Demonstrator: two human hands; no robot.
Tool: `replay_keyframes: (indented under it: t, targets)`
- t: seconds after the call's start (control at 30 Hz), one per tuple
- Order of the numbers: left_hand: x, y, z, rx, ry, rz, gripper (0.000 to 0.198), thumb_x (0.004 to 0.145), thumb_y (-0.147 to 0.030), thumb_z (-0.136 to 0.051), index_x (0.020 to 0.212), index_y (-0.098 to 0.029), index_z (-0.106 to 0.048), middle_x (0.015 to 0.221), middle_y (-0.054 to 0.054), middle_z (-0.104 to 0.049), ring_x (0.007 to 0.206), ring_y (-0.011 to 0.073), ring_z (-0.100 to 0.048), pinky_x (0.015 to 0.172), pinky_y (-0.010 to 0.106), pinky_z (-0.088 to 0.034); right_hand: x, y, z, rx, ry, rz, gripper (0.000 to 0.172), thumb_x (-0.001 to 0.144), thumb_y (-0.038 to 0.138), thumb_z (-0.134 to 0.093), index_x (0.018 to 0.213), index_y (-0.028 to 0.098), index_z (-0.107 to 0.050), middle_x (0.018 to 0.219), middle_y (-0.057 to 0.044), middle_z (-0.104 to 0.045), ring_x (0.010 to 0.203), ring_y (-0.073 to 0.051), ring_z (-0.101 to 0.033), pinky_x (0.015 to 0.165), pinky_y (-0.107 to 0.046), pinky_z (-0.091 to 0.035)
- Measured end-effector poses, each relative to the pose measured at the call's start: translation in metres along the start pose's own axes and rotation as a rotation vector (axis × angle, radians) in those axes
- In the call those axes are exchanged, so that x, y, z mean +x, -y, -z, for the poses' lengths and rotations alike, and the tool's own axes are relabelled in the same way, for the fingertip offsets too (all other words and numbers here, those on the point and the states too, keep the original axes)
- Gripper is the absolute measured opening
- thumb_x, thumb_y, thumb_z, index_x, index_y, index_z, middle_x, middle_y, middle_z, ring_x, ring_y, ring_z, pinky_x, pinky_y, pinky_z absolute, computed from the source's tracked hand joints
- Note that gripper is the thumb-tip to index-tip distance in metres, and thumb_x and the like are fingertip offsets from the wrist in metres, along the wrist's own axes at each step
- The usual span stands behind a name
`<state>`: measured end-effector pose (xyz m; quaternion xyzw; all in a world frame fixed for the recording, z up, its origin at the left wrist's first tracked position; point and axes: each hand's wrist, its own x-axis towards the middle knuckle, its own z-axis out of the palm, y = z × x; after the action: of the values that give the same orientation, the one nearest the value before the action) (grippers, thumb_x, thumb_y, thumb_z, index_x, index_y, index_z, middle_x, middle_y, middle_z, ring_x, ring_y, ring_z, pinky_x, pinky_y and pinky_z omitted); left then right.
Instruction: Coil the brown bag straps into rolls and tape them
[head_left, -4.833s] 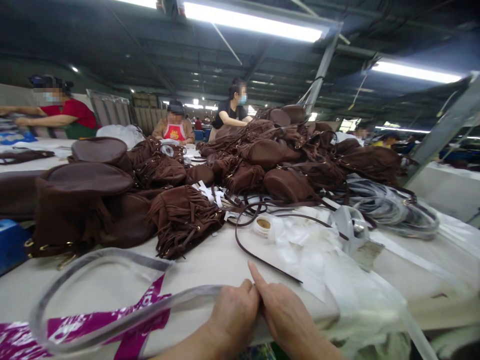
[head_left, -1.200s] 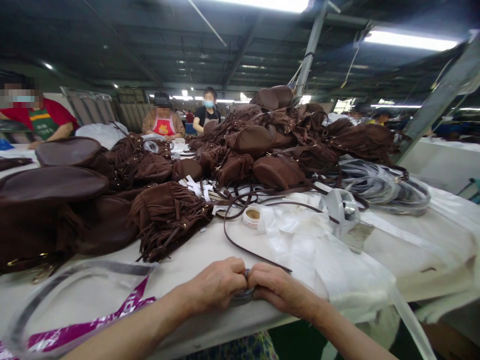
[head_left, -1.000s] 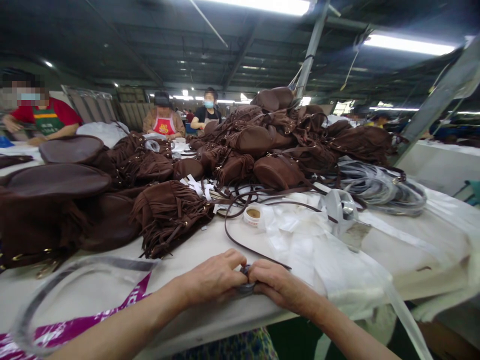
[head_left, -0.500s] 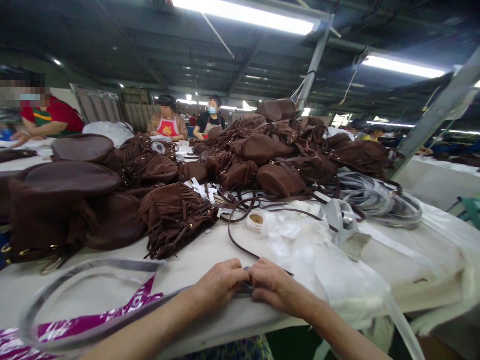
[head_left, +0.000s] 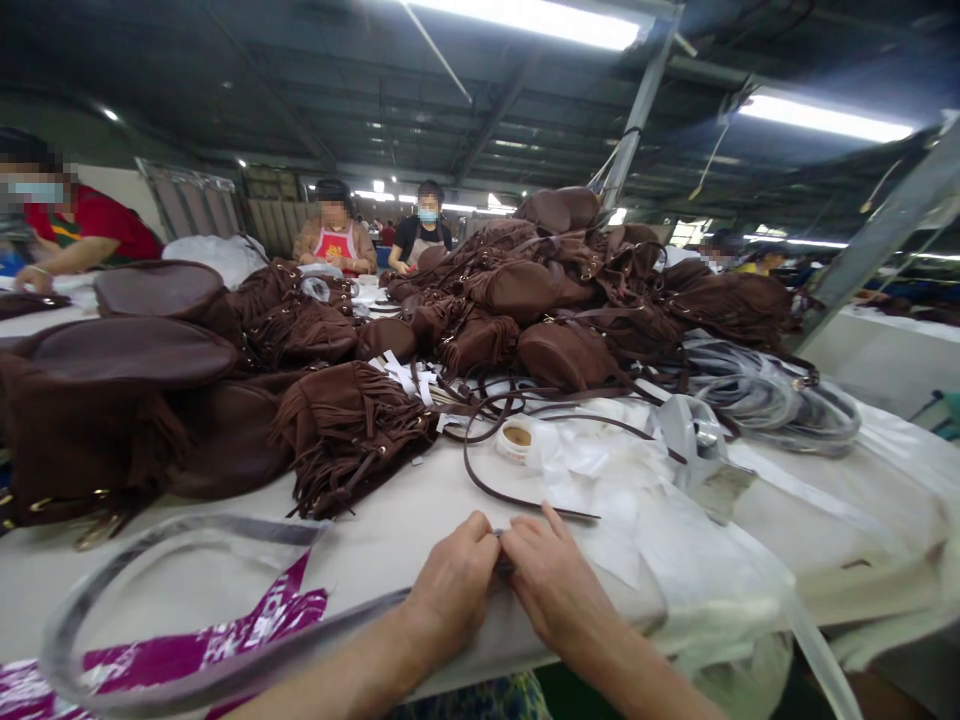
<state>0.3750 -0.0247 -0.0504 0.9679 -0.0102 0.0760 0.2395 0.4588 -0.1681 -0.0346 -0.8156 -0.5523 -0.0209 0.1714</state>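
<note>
A long dark strap in a clear plastic sleeve [head_left: 334, 625] loops across the table at the left and runs under my left forearm to my hands. My left hand [head_left: 454, 575] is closed on its end, with thumb and fingers pinching. Right beside it, my right hand [head_left: 551, 575] also pinches the strap end, one finger raised off it. Most of the end is hidden between my fingers. Just beyond my hands lies a thin brown strap [head_left: 510, 495], its tip near my right fingers. Behind it sits a roll of tape [head_left: 515, 440].
Brown fringed bags [head_left: 352, 425] are heaped across the table. A tape dispenser [head_left: 690, 440] and a coil of plastic-sleeved straps [head_left: 772, 400] lie at the right. Purple printed plastic [head_left: 187, 650] is at the left. Several people work behind, one in a red apron [head_left: 335, 245].
My right hand has turned more upright, with one finger lifted. My left hand has also tilted up and keeps its pinch on the strap. The view has shifted slightly.
</note>
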Motion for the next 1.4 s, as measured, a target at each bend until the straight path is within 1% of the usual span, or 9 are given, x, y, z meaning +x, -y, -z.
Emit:
replay_keyframes:
  t: [0.13, 0.2, 0.4, 0.57, 0.7, 0.87, 1.03, 1.2, 1.4]
  targets:
    - [-0.007, -0.009, -0.005, -0.015, -0.014, 0.08, 0.011, 0.087, -0.011, -0.047, 0.088, -0.016, -0.056, 0.095, 0.005, -0.053, 0.084, 0.0179, -0.054, 0.076, 0.028, -0.046, -0.006, 0.015, -0.011, -0.028, -0.042, -0.21, 0.017, 0.076, 0.008, -0.049, 0.086, 0.021, -0.056, 0.083, -0.007, -0.062, 0.083, -0.026, -0.054, 0.077, -0.039, -0.037]
    - [-0.008, -0.008, 0.001, -0.034, 0.012, 0.043, 0.01, 0.087, -0.011, -0.048, 0.088, -0.017, -0.056, 0.097, 0.005, -0.054, 0.087, 0.0179, -0.054, 0.078, 0.028, -0.045, -0.006, 0.015, -0.01, 0.097, -0.016, -0.251, 0.032, 0.073, 0.007, -0.05, 0.103, 0.02, -0.053, 0.088, -0.007, -0.064, 0.085, -0.026, -0.057, 0.074, -0.035, -0.038]
    - [-0.014, 0.012, 0.029, -0.088, 0.111, -0.224, 0.013, 0.086, -0.009, -0.051, 0.095, -0.018, -0.051, 0.093, 0.001, -0.058, 0.084, 0.0154, -0.053, 0.074, 0.024, -0.042, -0.001, -0.006, 0.006, 0.531, 0.101, -0.052, 0.038, 0.068, 0.004, -0.054, 0.102, 0.022, -0.051, 0.081, 0.003, -0.066, 0.078, -0.018, -0.059, 0.07, -0.026, -0.038]
    - [-0.012, 0.027, 0.031, -0.088, 0.129, -0.352, 0.013, 0.087, -0.01, -0.051, 0.096, -0.02, -0.051, 0.093, 0.0, -0.059, 0.082, 0.0143, -0.054, 0.072, 0.022, -0.04, 0.003, -0.022, 0.014, 0.663, 0.187, 0.048, 0.035, 0.071, 0.006, -0.056, 0.103, 0.021, -0.055, 0.083, 0.002, -0.066, 0.079, -0.016, -0.06, 0.074, -0.025, -0.041]
    - [-0.007, 0.016, 0.013, -0.122, 0.043, -0.201, 0.013, 0.083, -0.009, -0.051, 0.091, -0.02, -0.05, 0.087, 0.0, -0.061, 0.078, 0.0161, -0.055, 0.071, 0.025, -0.041, 0.004, -0.022, 0.013, 0.536, 0.203, 0.067, 0.03, 0.073, 0.007, -0.053, 0.1, 0.02, -0.057, 0.088, -0.001, -0.066, 0.083, -0.018, -0.06, 0.075, -0.027, -0.043]
    - [-0.009, -0.006, -0.014, -0.182, -0.125, 0.02, 0.019, 0.076, -0.006, -0.048, 0.09, -0.02, -0.047, 0.088, 0.004, -0.061, 0.081, 0.0199, -0.056, 0.073, 0.03, -0.044, -0.004, -0.005, -0.004, 0.119, 0.136, -0.096, 0.066, 0.073, 0.006, -0.044, 0.138, 0.012, -0.041, 0.094, -0.013, -0.067, 0.086, -0.028, -0.062, 0.076, -0.039, -0.048]
    - [-0.018, 0.001, 0.007, -0.203, -0.017, -0.185, 0.023, 0.079, -0.006, -0.05, 0.097, -0.021, -0.048, 0.102, 0.003, -0.058, 0.091, 0.0182, -0.056, 0.081, 0.027, -0.046, -0.01, -0.012, -0.004, 0.235, 0.103, 0.049, 0.068, 0.078, 0.008, -0.043, 0.145, 0.016, -0.034, 0.1, -0.012, -0.067, 0.09, -0.026, -0.062, 0.08, -0.038, -0.049]
    - [-0.021, 0.017, 0.035, 0.113, 0.088, -0.298, 0.018, 0.092, -0.012, -0.045, 0.106, -0.022, -0.051, 0.102, 0.002, -0.055, 0.087, 0.0155, -0.055, 0.077, 0.022, -0.045, -0.008, -0.03, 0.014, 0.401, 0.167, 0.225, 0.061, 0.085, 0.01, -0.048, 0.143, 0.025, -0.038, 0.102, -0.005, -0.068, 0.095, -0.02, -0.06, 0.087, -0.032, -0.046]
    - [-0.009, 0.029, 0.036, 0.321, 0.071, -0.424, 0.012, 0.093, -0.018, -0.048, 0.101, -0.023, -0.055, 0.095, 0.001, -0.053, 0.074, 0.0128, -0.05, 0.065, 0.019, -0.04, -0.003, -0.039, 0.014, 0.38, 0.222, 0.29, 0.058, 0.087, 0.013, -0.049, 0.144, 0.023, -0.038, 0.103, -0.006, -0.068, 0.094, -0.02, -0.059, 0.087, -0.032, -0.045]
